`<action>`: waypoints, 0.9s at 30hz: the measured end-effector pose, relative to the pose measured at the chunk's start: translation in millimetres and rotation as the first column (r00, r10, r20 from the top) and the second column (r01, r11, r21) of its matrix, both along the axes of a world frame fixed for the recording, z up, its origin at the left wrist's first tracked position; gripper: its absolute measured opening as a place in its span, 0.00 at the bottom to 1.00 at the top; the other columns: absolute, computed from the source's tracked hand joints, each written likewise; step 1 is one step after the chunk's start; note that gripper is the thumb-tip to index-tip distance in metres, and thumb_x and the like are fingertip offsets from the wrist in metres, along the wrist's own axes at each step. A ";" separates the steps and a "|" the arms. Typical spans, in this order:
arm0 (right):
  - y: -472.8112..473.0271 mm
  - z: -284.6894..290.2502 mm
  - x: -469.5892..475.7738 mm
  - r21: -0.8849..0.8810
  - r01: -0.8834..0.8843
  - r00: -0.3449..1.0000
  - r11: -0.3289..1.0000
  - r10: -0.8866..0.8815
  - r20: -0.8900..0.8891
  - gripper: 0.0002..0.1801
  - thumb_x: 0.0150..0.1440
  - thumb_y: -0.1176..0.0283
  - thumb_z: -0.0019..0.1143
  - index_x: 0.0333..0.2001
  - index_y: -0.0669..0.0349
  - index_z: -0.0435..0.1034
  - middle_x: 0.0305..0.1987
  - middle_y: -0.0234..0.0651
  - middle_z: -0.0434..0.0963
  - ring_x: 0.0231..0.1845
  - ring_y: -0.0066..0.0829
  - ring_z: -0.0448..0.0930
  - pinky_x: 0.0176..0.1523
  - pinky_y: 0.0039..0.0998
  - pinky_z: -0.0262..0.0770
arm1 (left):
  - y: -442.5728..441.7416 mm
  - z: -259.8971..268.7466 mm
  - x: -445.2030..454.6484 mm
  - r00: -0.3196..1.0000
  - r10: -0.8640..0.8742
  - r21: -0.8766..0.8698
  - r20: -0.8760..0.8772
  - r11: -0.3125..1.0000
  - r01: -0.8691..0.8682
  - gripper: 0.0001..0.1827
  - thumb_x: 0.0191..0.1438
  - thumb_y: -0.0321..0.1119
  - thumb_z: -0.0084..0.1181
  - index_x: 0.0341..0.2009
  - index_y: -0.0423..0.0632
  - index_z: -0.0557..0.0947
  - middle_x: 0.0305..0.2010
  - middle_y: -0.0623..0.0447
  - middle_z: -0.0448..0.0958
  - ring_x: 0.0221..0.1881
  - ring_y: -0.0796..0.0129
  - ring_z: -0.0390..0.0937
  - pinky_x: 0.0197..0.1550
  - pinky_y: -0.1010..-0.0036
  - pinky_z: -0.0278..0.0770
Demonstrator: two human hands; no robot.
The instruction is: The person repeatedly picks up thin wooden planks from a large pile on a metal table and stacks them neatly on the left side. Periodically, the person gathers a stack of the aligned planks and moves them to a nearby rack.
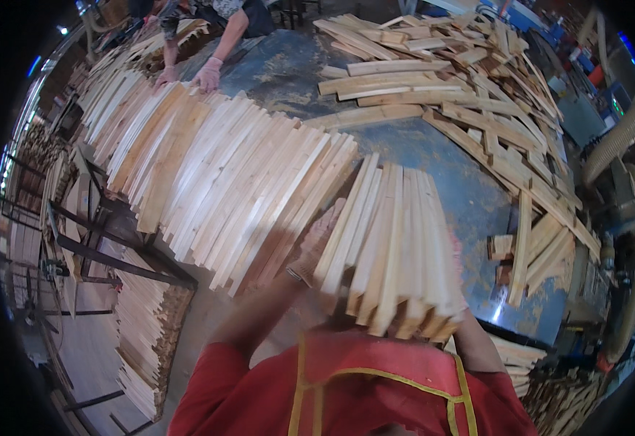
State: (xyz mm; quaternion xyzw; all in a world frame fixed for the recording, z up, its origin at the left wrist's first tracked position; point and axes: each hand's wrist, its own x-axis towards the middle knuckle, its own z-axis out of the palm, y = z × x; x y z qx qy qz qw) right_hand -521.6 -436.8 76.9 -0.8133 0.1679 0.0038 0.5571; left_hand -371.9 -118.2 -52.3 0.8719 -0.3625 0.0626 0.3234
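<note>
Between my two gloved hands, close to my red apron, is a bundle of pale wooden strips (391, 234). My left hand (317, 242) presses flat on the bundle's left side, fingers pointing away from me. At the right side is my right hand (455, 267), mostly hidden behind the strips, with only an edge of its pink glove showing. The strips' near ends are uneven, and some are blurred. Left of the bundle, a long row of similar wooden strips (241, 180) stands packed side by side along the metal table (426, 144).
Across the table, a co-worker's gloved hands (207, 75) touch the row's far end. A jumbled heap of wooden pieces (492, 114) covers the right side. At lower left are a black metal frame (116, 261) and stacked strips (140, 321). Ribbed hoses (620, 136) hang at far right.
</note>
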 end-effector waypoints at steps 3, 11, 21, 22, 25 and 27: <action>30.8 -32.9 -25.2 -0.625 -0.344 0.938 0.701 0.223 -0.266 0.45 0.67 0.54 0.54 0.78 0.71 0.52 0.81 0.57 0.60 0.83 0.52 0.59 0.83 0.45 0.58 | 12.4 56.9 -3.6 0.989 -0.117 0.467 0.093 0.882 0.060 0.34 0.67 0.35 0.48 0.76 0.40 0.65 0.75 0.42 0.69 0.74 0.51 0.67 0.75 0.63 0.65; 43.5 -44.6 15.4 -0.448 -0.444 0.844 0.776 0.194 -0.500 0.40 0.61 0.61 0.60 0.71 0.70 0.60 0.74 0.58 0.69 0.74 0.52 0.71 0.75 0.44 0.68 | 39.3 102.6 -0.7 0.987 -0.152 0.768 0.052 0.638 0.058 0.28 0.64 0.34 0.48 0.68 0.41 0.76 0.66 0.46 0.75 0.73 0.53 0.67 0.74 0.62 0.62; 83.3 -7.4 39.9 0.734 0.072 0.969 0.675 0.128 -0.212 0.34 0.60 0.79 0.65 0.69 0.66 0.64 0.60 0.41 0.80 0.61 0.33 0.79 0.66 0.33 0.75 | 147.2 136.7 -76.6 0.869 0.464 0.272 0.175 0.825 -0.495 0.39 0.53 0.35 0.68 0.71 0.50 0.75 0.74 0.43 0.70 0.73 0.44 0.69 0.72 0.49 0.69; 75.5 -11.2 37.1 0.748 0.035 0.968 0.663 0.164 -0.191 0.36 0.61 0.78 0.66 0.71 0.66 0.63 0.60 0.41 0.80 0.61 0.32 0.79 0.66 0.32 0.76 | 165.7 133.5 -71.9 0.820 0.507 0.222 0.266 0.795 -0.564 0.40 0.51 0.34 0.70 0.70 0.49 0.76 0.73 0.43 0.71 0.72 0.44 0.70 0.71 0.50 0.70; 36.2 -43.8 50.7 0.536 -0.041 0.935 0.843 0.222 -0.278 0.37 0.63 0.74 0.67 0.74 0.65 0.65 0.56 0.37 0.84 0.51 0.24 0.80 0.57 0.24 0.76 | 229.8 128.8 -41.8 0.537 0.815 0.119 0.217 0.524 -0.843 0.38 0.53 0.36 0.71 0.69 0.44 0.78 0.70 0.41 0.74 0.69 0.43 0.73 0.71 0.54 0.71; 63.5 -7.7 73.3 0.600 -0.002 0.958 0.800 0.174 -0.230 0.34 0.64 0.70 0.67 0.73 0.65 0.68 0.53 0.32 0.85 0.38 0.16 0.75 0.43 0.18 0.72 | 272.6 135.6 -18.1 0.253 0.965 -0.015 -0.073 0.253 -0.967 0.33 0.57 0.42 0.68 0.65 0.41 0.80 0.69 0.35 0.73 0.69 0.41 0.72 0.73 0.56 0.68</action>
